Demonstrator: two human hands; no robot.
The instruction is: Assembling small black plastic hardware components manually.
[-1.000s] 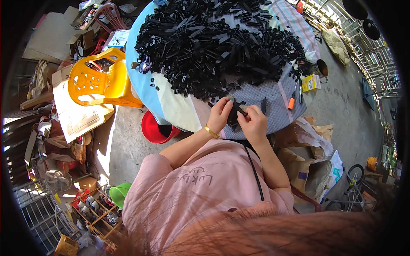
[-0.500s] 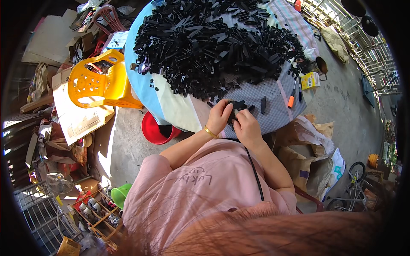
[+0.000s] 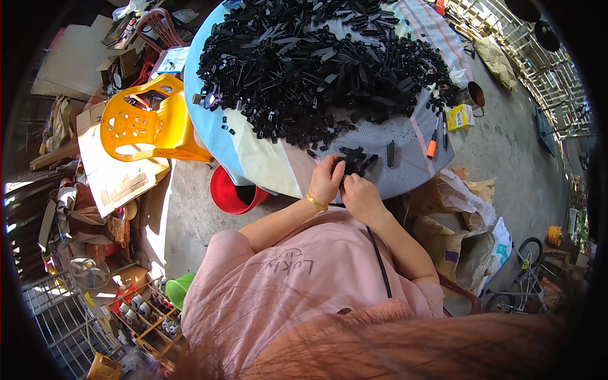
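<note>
Both forearms reach forward, bent at the elbows. The left hand (image 3: 326,179) and right hand (image 3: 361,196) meet at the table (image 3: 266,161) edge, together clasping a black part (image 3: 352,158). A black heap (image 3: 316,63) lies beyond; yellow chair (image 3: 149,123) and red bucket (image 3: 231,193) stand left.

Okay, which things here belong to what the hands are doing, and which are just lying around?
In use: left hand, right hand, small black plastic parts, black parts heap.
Lying about: orange marker, yellow box, yellow plastic chair, red bucket.
</note>
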